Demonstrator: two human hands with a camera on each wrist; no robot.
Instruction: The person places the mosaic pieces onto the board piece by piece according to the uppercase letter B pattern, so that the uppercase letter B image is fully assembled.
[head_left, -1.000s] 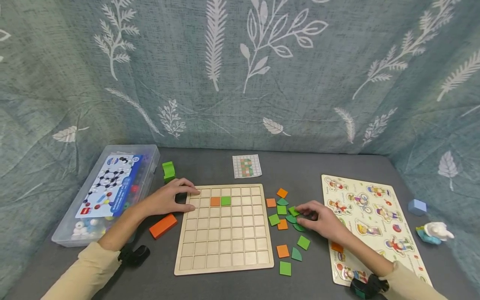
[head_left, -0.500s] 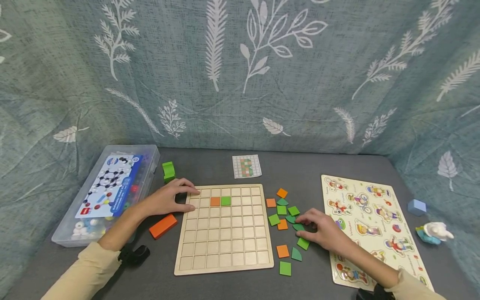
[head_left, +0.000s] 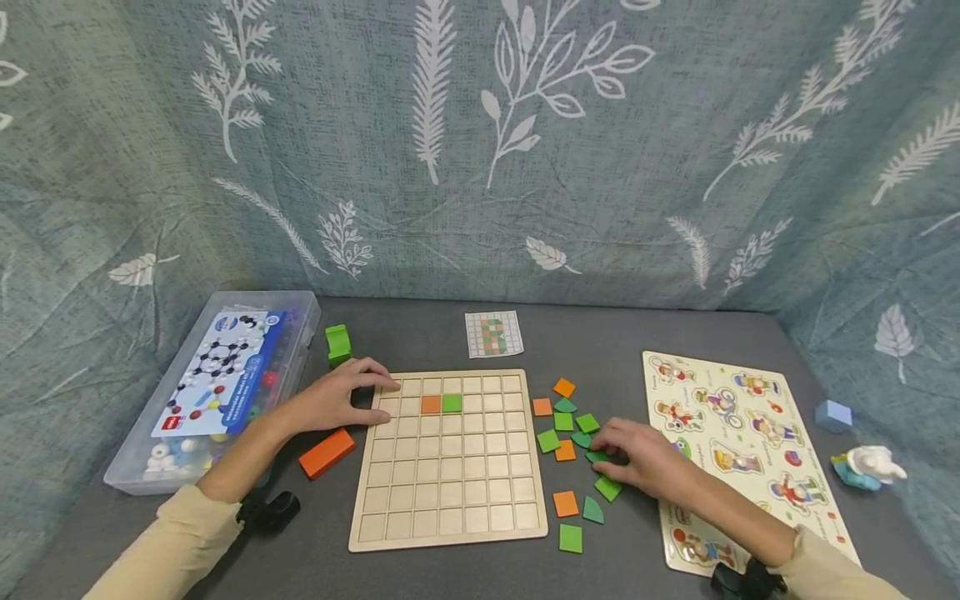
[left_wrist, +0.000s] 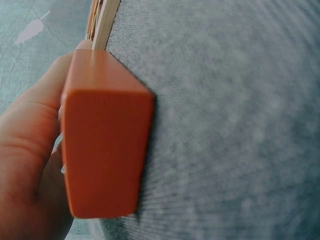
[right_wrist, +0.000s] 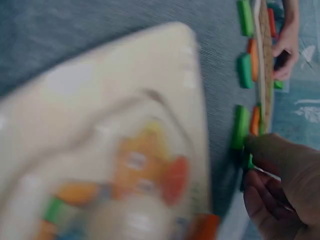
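Note:
A wooden grid board [head_left: 450,492] lies in the middle of the grey table, with an orange tile [head_left: 430,404] and a green tile [head_left: 452,403] side by side in its second row. My left hand [head_left: 341,398] rests with relaxed fingers on the board's top left corner. Right of the board lie several loose green and orange tiles [head_left: 566,503]. My right hand [head_left: 637,460] is down among them, its fingertips pinching a dark green piece [head_left: 597,456]; the right wrist view shows a green sliver [right_wrist: 248,161] between thumb and fingers. A small pattern card [head_left: 492,333] lies behind the board.
An orange block [head_left: 326,452] lies by my left wrist and fills the left wrist view [left_wrist: 105,135]. A green block [head_left: 337,343] and a clear plastic box [head_left: 217,375] sit at the left. At the right are a peg puzzle [head_left: 750,433], a blue cube [head_left: 833,415] and a white toy figure [head_left: 870,465].
My right hand has drawn back from the upper green tiles toward me and settled on a lower dark green piece. The left hand has stayed on the board's corner.

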